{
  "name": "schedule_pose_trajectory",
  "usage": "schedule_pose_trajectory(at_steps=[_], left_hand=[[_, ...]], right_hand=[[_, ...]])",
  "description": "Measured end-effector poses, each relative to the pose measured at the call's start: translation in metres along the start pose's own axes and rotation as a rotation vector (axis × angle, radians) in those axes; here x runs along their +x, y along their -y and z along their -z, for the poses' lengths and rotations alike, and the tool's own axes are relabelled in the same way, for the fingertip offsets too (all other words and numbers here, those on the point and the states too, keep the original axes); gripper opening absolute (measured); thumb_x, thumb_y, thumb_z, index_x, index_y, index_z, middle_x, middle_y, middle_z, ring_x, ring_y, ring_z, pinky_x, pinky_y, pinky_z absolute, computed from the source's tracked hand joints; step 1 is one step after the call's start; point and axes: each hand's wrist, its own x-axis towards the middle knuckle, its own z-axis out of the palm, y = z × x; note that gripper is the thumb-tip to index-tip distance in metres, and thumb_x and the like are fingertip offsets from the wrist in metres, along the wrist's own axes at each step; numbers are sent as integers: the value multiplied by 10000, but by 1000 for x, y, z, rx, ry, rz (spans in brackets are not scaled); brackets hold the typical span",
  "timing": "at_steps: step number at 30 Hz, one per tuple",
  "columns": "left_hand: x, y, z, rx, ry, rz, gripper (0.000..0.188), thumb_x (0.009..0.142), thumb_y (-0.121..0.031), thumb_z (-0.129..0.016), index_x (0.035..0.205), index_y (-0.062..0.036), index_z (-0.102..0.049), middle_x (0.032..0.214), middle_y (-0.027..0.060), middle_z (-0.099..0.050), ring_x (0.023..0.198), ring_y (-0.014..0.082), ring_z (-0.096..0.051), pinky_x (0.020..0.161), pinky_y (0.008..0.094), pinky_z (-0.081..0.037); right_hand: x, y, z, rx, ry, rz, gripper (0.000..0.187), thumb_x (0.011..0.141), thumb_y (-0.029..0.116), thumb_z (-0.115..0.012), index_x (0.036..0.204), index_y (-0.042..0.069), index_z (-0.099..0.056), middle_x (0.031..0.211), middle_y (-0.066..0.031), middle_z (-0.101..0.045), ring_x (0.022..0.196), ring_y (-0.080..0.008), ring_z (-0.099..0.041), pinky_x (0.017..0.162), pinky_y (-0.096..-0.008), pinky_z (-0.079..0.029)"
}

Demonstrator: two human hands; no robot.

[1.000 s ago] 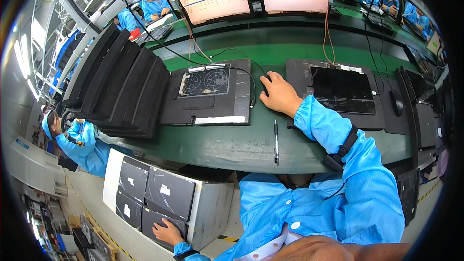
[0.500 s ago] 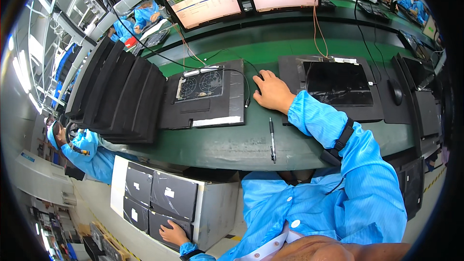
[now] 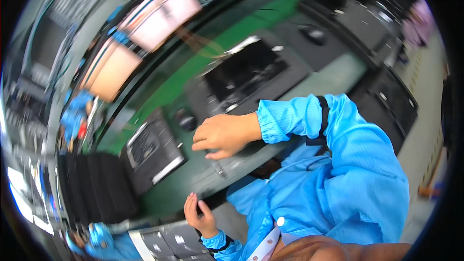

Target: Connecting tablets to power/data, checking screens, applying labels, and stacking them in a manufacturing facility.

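The view is smeared by motion. My right hand (image 3: 223, 136) hovers over the front part of the green bench, fingers loosely stretched and thumb apart, with nothing visible in it. Just beyond its fingertips lies a black mouse (image 3: 185, 120). Below the hand is a pen (image 3: 219, 169) on the bench. My left hand (image 3: 201, 218) is raised beside the bench's front edge, its fingers spread and bare. A dark glossy panel (image 3: 246, 75) rests on a black pad beyond my right hand. Another pad (image 3: 162, 157) carries a part with round patterns, left of the mouse.
A stack of black foam slabs (image 3: 99, 188) stands at the bench's left end. Two lit monitors (image 3: 162, 14) rise at the back. A second mouse (image 3: 313, 35) sits farther right. Black boxes (image 3: 183, 239) are below, beside another person in blue (image 3: 104, 239).
The view has swung to the right. My right hand has let go of the mouse and moved nearer to me. My left hand has lifted off the black boxes.
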Motion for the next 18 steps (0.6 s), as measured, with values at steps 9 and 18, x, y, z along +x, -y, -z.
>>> schedule_pose_trajectory(at_steps=[9,18], left_hand=[[81,21,-84,113,95,164,453,966,-121,-643,1378,40,-542,1495,214,-473,1415,378,-426,1180,486,-317],[82,22,-93,440,221,180,567,970,-216,-640,1474,-8,-481,1582,226,-383,1500,391,-307,1219,609,-181]], right_hand=[[-240,-85,307,-1090,-141,-1125,451,834,343,-667,1170,44,-702,1173,-189,-685,1128,-377,-625,942,-505,-519],[-309,-148,344,-1162,127,-1400,651,902,417,-670,1448,96,-519,1513,-198,-488,1411,-414,-442,1086,-512,-455]])
